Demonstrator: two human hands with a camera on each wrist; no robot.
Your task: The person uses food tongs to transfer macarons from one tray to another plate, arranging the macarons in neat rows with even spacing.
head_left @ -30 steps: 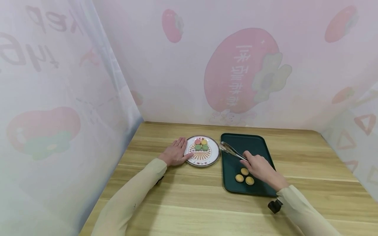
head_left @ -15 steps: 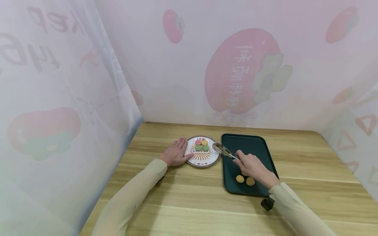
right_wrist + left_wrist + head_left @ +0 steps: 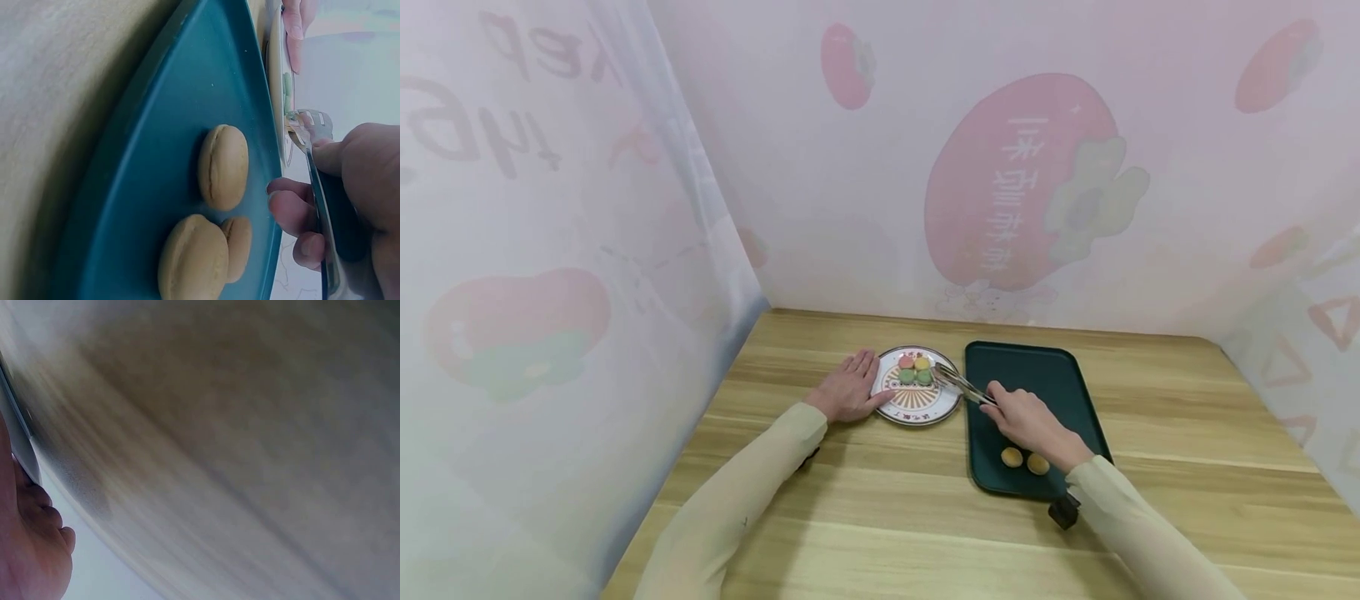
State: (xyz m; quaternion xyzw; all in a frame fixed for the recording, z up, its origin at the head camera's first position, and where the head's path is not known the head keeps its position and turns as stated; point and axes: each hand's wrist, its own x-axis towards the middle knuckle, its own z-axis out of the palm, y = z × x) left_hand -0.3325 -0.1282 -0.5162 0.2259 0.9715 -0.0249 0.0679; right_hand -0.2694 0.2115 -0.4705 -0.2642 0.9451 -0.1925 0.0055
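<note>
My left hand [image 3: 848, 390] lies with extended fingers on the left rim of a white patterned plate [image 3: 916, 402]. On that plate sit a pink macaron [image 3: 907, 362], a yellow macaron [image 3: 922, 363] and two green macarons [image 3: 907, 377]. My right hand [image 3: 1028, 422] grips metal tongs [image 3: 961, 385], whose tips are over the plate's right side, close to the macarons. Whether the tips hold anything cannot be told. Three tan macarons [image 3: 223, 167] lie on the dark green tray [image 3: 1022, 367]; the head view shows only two, below my right hand.
The tray stands just right of the plate on a wooden table [image 3: 865, 517]. A printed pale curtain [image 3: 820, 208] rises behind the table, with more cloth at both sides. The left wrist view is mostly blurred wood grain, with part of my hand at its left edge.
My right hand and the tongs have moved left, from the tray's left edge to over the plate beside its macarons. My left hand has stayed on the rim.
</note>
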